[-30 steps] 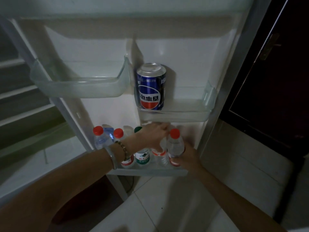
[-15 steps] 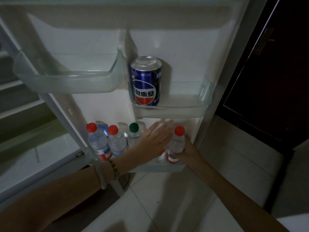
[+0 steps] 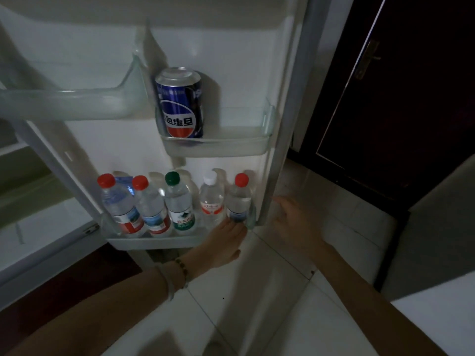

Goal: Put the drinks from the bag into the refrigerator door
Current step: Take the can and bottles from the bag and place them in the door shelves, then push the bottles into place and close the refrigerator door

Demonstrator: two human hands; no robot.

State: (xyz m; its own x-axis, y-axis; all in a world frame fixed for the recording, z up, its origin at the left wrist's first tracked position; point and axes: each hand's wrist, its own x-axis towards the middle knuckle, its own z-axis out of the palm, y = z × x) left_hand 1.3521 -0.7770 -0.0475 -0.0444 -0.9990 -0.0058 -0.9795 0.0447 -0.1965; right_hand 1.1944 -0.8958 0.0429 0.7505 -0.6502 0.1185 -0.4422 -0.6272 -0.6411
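The open refrigerator door (image 3: 231, 60) faces me. Its bottom shelf (image 3: 154, 241) holds several water bottles in a row: two with red caps (image 3: 119, 205) (image 3: 151, 206), a green-capped one (image 3: 180, 204), a white-capped one (image 3: 211, 201) and a red-capped one (image 3: 239, 199) at the right end. A blue cola can (image 3: 181, 106) stands in the middle right shelf (image 3: 231, 145). My left hand (image 3: 223, 244) hangs just below the shelf's right end, fingers apart, holding nothing. My right hand (image 3: 295, 222) is open beside the door's right edge. The bag is not in view.
An upper left door bin (image 3: 69, 104) has nothing in it. A dark wooden door (image 3: 398, 98) with a handle stands at the right. White floor tiles (image 3: 270, 304) lie below. The refrigerator's inside shelves (image 3: 15, 150) show at the far left.
My right hand has let go of the red-capped bottle, which now stands at the shelf's right end. Both hands have drawn back from the bottles, the left one downward, the right one rightward.
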